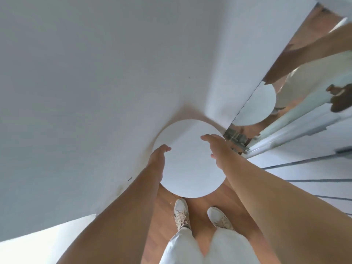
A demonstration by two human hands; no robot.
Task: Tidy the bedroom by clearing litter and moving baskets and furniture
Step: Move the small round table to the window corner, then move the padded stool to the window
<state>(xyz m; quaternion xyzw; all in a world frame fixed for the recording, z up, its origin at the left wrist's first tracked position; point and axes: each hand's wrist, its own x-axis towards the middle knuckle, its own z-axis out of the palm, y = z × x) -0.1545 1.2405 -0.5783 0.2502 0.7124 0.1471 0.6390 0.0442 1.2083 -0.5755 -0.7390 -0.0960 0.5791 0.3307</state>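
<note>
Standing over a round white bench (pixel 190 161), a person is seen from a head cam, both bare arms stretched down toward its top. The bench is set on wood floor (pixel 163 206), tucked into the corner where a white wall (pixel 85 82) meets a mirrored door (pixel 285 103); its far rim is right by the wall, its right rim just beside the mirror's lower edge. The left hand (pixel 159 152) is placed at the bench's left rim, fingers bent over the edge onto the top; whether the rim is actually gripped can't be told, as the underside is hidden. The right hand (pixel 215 147) is held over the bench's right side, near the rim, fingers fairly straight and spread, thumb out, nothing held; contact w/ the top can't be confirmed. Two pale sneakers (pixel 182 213) are seen on the floor just below the bench's near rim, w/ light trousers (pixel 190 246) above them. In the mirror, right of the bench, the bench top, an arm and a hand are reflected. A white surface (pixel 47 235) is visible at lower left of the bench, beyond the left forearm; what it is can't be told.
</note>
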